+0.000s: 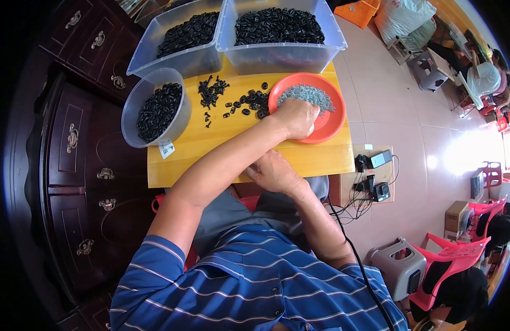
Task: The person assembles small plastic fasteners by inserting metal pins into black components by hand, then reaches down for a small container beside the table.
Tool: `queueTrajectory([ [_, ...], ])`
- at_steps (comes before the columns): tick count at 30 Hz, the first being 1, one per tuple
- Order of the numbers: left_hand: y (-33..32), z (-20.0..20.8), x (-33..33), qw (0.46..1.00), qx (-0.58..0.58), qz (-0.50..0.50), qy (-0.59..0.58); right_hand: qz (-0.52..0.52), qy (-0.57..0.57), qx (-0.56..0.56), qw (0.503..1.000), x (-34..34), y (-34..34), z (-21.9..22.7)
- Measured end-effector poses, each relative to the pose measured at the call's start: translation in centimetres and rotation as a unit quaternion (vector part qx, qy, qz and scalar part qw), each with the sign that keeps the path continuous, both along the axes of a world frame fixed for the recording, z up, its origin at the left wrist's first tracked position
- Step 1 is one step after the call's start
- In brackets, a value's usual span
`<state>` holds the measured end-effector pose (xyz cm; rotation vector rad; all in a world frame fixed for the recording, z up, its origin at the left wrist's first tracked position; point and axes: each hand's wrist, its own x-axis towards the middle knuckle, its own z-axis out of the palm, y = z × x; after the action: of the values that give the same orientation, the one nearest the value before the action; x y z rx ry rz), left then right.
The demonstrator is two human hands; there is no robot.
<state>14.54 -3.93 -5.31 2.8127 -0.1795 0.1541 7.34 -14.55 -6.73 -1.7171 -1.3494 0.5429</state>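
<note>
My left hand (296,118) reaches across to the right, over an orange-red plastic plate (336,122) that holds a heap of small silvery screws (307,95). Its fingers are bent down at the heap, and the fingertips are hidden, so I cannot make out what they hold. Beneath that forearm, at the table's front edge, my right hand (276,172) is curled closed; its contents do not show. Left of the plate lie small round and oval black plastic pieces (256,100). Farther left is a loose pile of black stemmed plastic pieces (212,91).
Two clear bins, left (180,62) and right (277,58), full of black parts line the yellow table's (194,149) far edge. A round clear tub (180,118) of black rings stands at left. Dark wooden cabinets (73,182) flank the left; cabled devices (380,160) sit at right.
</note>
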Motion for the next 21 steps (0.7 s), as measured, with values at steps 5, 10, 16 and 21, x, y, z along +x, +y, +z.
queueTrajectory([
  [5,0.4,0.2,-0.8,1.0,-0.005,0.015,0.018,0.036,-0.014,-0.071,0.997,0.1,0.0,0.3],
  [10,1.2,-0.8,-1.6,0.999,-0.003,0.027,-0.018,0.049,-0.028,-0.073,0.996,0.0,0.1,0.3],
  [16,2.3,-0.4,-3.7,0.991,-0.037,0.068,-0.108,0.045,-0.008,-0.058,0.997,0.0,0.0,0.6],
  [21,2.4,-0.4,-4.0,0.984,-0.107,-0.002,-0.141,0.041,0.027,-0.028,0.998,0.1,0.0,0.5],
])
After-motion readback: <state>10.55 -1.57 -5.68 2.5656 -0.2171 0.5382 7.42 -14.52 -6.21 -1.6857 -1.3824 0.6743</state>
